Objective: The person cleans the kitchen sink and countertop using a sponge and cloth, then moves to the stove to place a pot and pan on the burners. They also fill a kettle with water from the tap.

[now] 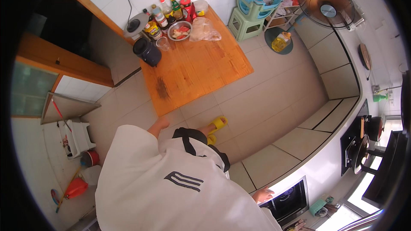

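Observation:
My left hand [162,123] hangs by my side, just below the near corner of a wooden table [205,67]. It is slightly blurred, and its fingers are hard to make out. On the other side, my right hand [264,194] rests at the edge of the white countertop [316,166], beside a dark sink basin [285,200]. Its fingers are a little apart, and no object shows in them. At the table's far end stand a metal bowl of cut food [180,31], a clear plastic cup [163,43], a dark lidded canister [147,52], a plastic bag [205,29] and several condiment bottles [160,16].
Stacked plastic stools [247,24] and an oil jug [281,41] stand beyond the table. An electric fan [327,4] is at the upper right. A pan [361,155] sits on the black cooktop [348,144]. A white bin [78,138] stands at the left wall.

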`<state>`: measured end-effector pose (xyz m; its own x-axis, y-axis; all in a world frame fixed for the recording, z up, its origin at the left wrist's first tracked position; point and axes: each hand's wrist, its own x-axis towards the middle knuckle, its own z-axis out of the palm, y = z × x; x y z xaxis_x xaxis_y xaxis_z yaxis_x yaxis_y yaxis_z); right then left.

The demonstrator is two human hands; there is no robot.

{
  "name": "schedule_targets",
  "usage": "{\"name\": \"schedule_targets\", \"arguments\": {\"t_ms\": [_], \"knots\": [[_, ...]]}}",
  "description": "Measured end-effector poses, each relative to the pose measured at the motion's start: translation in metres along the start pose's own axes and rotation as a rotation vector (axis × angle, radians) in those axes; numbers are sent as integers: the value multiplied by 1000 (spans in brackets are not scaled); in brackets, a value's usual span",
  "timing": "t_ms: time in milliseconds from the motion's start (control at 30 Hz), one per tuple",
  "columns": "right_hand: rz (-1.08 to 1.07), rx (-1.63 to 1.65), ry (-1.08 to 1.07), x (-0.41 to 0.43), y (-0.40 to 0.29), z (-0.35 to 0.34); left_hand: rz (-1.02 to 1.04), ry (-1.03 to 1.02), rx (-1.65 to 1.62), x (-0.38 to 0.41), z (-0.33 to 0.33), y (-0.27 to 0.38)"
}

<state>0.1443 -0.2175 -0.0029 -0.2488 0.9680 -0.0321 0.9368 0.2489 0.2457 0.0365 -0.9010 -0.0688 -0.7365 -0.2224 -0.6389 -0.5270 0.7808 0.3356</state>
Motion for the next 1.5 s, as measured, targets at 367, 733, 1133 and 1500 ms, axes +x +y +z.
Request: {"name": "schedule_targets", "arguments": {"t_ms": [367,733,1133,1500], "knots": [[-40,137,-11,6,3,11,-30,7,34,-79,-12,-57],[-922,574,-314,-158,-175,-8,-133,129,-245,-94,-13,-140],[-1892,319,-728,-634,-466,-78,-499,79,-413,-131,33,-377],[-1623,247,-878,-791,-600,-65,-450,388,-1228,-145,6,-338]]}}
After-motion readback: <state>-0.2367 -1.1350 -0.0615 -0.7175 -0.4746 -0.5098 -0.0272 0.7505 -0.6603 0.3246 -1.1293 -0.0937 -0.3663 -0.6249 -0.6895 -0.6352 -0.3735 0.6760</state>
